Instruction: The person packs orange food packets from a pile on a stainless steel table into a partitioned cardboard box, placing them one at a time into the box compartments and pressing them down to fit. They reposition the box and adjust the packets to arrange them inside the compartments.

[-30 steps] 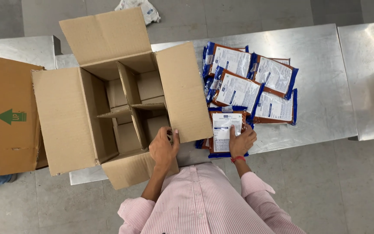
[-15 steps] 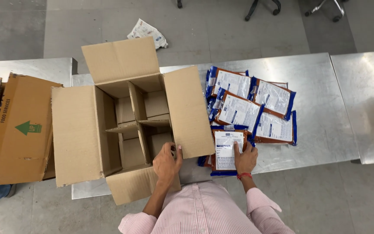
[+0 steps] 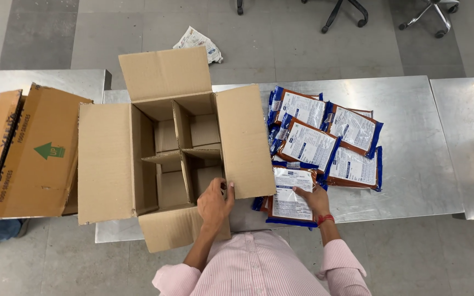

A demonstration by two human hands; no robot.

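On the steel table (image 3: 412, 137), left hand (image 3: 214, 201) grips the near rim of the divided carton (image 3: 179, 159); right hand (image 3: 314, 198) fingers press flat on one pouch (image 3: 289, 200). Carton cells appear empty; stacked pouches (image 3: 325, 137) remain outside.

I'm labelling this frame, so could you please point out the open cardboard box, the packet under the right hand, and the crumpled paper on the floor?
open cardboard box (image 3: 245, 140), head view, right flap.
packet (image 3: 287, 200), head view, white label.
crumpled paper (image 3: 197, 41), head view, middle.
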